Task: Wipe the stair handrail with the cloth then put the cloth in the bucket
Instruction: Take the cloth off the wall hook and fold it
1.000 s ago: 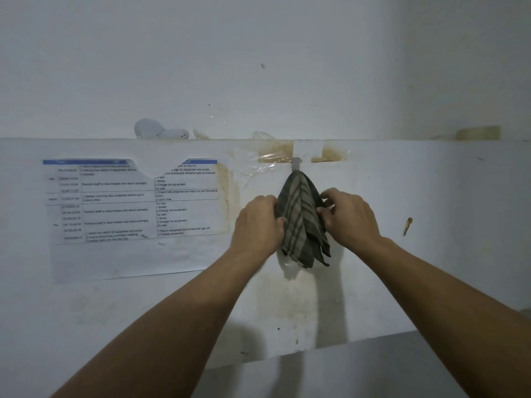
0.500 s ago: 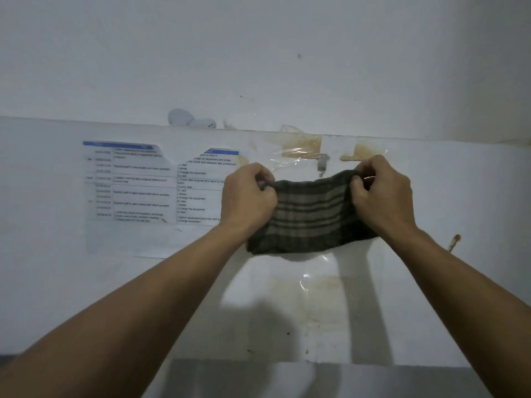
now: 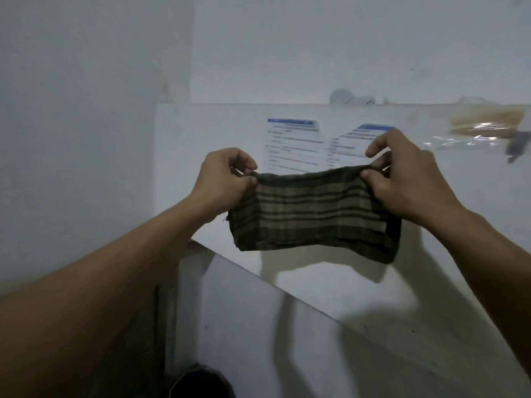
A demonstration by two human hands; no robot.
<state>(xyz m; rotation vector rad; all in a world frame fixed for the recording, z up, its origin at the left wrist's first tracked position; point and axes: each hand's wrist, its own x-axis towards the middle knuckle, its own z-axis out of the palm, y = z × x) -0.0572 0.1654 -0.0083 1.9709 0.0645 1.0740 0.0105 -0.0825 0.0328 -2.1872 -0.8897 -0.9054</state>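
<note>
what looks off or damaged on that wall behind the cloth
The printed sheet stuck to the wall is torn, with a notch missing from its top middle. To its right, yellowed tape is peeling around a small hook. The plaid cloth, stretched between the left hand and right hand, looks intact.

Plaid cloth [image 3: 313, 211] between both hands

cloth [image 3: 313, 209]: woven plaid fabric, matt | sheet [image 3: 294, 145]: printed paper | tape [image 3: 471, 139]: glossy clear plastic

1 head view faces the white wall [image 3: 316, 53] closely.
</note>
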